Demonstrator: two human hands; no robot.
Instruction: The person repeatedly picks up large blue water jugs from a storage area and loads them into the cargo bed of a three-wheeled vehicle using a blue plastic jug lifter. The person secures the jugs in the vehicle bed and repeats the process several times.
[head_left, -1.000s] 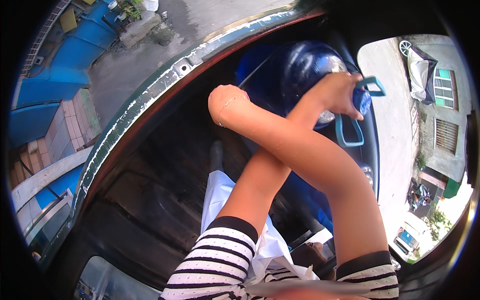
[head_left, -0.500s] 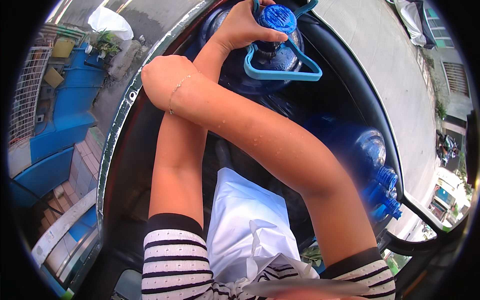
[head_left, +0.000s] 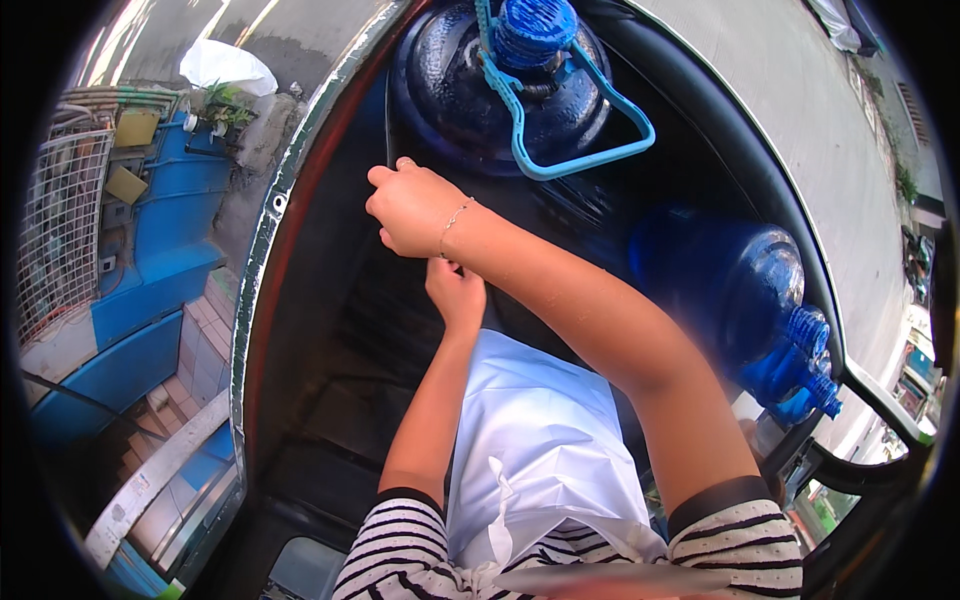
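Note:
My right hand (head_left: pixel 408 208) is closed on a thin dark cord (head_left: pixel 389 135) left of and below a large blue water jug (head_left: pixel 445 80). My left hand (head_left: pixel 455 292) is closed just under it, its fingertips partly hidden, so what they grip is unclear. The upright jug has a ridged blue cap (head_left: pixel 537 25) and a light-blue plastic handle (head_left: pixel 585 165) around its neck. A white apron (head_left: pixel 530 420) lies over my front below both hands.
More blue jugs (head_left: pixel 750 290) lie sideways along the dark padded right side of the vehicle compartment. A chipped green metal rim (head_left: pixel 264 260) bounds the left side. Outside are a blue structure with tiled steps (head_left: pixel 160 420), a white sack (head_left: pixel 225 65) and pavement (head_left: pixel 720 90).
My left hand has left the jug's top and drawn back below my right hand. The handle now hangs free of it. My right hand has moved toward the middle, still closed.

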